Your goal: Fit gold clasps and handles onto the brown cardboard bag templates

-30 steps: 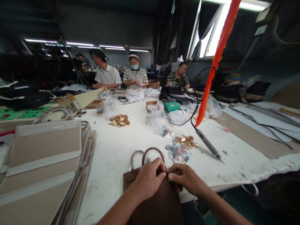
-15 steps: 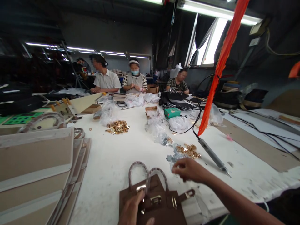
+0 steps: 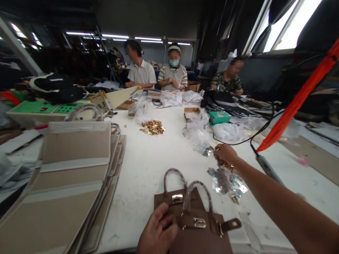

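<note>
A brown handbag [image 3: 201, 236] with two plastic-wrapped handles and gold-coloured metal fittings lies in front of me. My left hand [image 3: 159, 229] is at the bag's left side, its fingers loosely bent and apart from the thumb; it seems to touch the bag without gripping it. Farther forward, my right hand [image 3: 225, 152] reaches to a pile of small gold-coloured metal parts [image 3: 225, 164], with the fingertips drawn together. Whatever may be between them is hidden. Flat silver metal plates [image 3: 227, 181] lie just below this pile, near my right forearm.
Stacked beige panels [image 3: 76, 176] stand at the left. Another gold-coloured pile [image 3: 153, 127] lies farther back. A green box [image 3: 219, 118], plastic bags [image 3: 229, 132] and a corded pen-like tool [image 3: 268, 169] beneath an orange strip [image 3: 299, 98] are on the right. Several people sit across the table.
My right hand has moved forward from near the silver plates to the gold-coloured parts. The left hand has shifted back off the bag's front toward its left side. The view has turned left.
</note>
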Demonstrator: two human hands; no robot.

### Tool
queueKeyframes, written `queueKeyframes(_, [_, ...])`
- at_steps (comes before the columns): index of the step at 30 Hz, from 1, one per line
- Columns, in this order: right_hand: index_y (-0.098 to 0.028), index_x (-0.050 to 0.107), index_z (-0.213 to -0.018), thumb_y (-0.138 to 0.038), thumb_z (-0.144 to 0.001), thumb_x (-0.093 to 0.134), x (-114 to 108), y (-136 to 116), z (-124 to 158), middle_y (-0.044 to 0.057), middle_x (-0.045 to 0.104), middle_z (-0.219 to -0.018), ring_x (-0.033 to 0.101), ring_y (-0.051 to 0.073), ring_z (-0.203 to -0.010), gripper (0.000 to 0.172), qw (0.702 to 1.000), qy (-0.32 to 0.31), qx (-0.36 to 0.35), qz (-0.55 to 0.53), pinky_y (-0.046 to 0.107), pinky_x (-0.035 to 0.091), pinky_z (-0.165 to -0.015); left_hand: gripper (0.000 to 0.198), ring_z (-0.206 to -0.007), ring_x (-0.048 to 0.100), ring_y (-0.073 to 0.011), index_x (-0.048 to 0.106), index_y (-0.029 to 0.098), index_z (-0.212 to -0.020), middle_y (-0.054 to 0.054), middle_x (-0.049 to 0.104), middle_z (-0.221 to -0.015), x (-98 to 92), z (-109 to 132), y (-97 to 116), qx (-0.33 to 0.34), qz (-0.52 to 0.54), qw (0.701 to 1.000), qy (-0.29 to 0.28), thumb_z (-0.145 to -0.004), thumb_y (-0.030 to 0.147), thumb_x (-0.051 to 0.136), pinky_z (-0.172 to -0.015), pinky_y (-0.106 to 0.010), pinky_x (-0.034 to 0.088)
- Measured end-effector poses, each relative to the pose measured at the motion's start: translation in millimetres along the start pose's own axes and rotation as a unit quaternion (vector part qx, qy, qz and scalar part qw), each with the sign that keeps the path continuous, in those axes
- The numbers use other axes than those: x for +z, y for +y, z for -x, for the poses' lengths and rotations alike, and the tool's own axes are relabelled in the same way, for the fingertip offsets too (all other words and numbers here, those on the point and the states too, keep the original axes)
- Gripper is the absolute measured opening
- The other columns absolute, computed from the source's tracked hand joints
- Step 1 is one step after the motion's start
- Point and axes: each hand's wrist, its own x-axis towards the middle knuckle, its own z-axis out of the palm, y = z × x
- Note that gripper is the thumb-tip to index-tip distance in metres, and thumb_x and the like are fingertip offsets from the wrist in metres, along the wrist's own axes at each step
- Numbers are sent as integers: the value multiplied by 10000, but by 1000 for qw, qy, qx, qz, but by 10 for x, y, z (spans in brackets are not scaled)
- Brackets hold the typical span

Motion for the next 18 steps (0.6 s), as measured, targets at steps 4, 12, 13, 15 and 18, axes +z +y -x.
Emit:
queueKeyframes(4, [-234, 767, -1054, -344, -757, 673, -92, 91, 46, 76, 764, -951, 670, 244, -824, 331, 1000, 25, 15, 8, 293, 399, -637, 708, -1020, 691, -296, 674, 193, -1254, -149, 722, -1137, 86, 158, 172, -57, 9, 997, -54, -655, 511, 876, -924, -402, 531])
queueKeyframes(12, [-167, 726, -1119, -431, -861, 688, -434, -618, 1313, 59, 718, -784, 671, 195, -710, 371, 869, -81, -92, -479, 284, 500, -651, 438, -843, 703, -217, 812, 221, -1016, -103, 770, -932, 74, 542, 213, 105, -261, 889, -360, -861, 603, 663, -768, -266, 511])
queueKeyframes(13, [-165, 709, -1139, -444, -831, 752, -383, -757, 1570, 74, 736, -841, 688, 205, -749, 418, 830, -142, -90, -533, 292, 518, -676, 509, -828, 710, -221, 817, 206, -1006, -115, 776, -914, 62, 564, 246, 105, -248, 867, -420, -865, 655, 625, -766, -270, 517])
queueKeyframes(15, [-167, 681, -1164, -429, -770, 844, -193, -1000, 2049, 86, 746, -899, 714, 229, -818, 500, 756, -241, -71, -605, 310, 539, -724, 505, -807, 715, -219, 818, 194, -977, -107, 778, -874, 23, 561, 326, 93, -255, 845, -461, -883, 643, 606, -768, -274, 523])
queueKeyframes(18, [-165, 688, -1101, -476, -742, 862, 192, -1225, 2535, 72, 740, -840, 713, 225, -771, 505, 720, -271, -37, -638, 299, 534, -683, 217, -870, 694, -215, 771, 213, -1006, -68, 761, -946, -66, 391, 421, 157, -378, 873, -267, -891, 351, 650, -806, -300, 529])
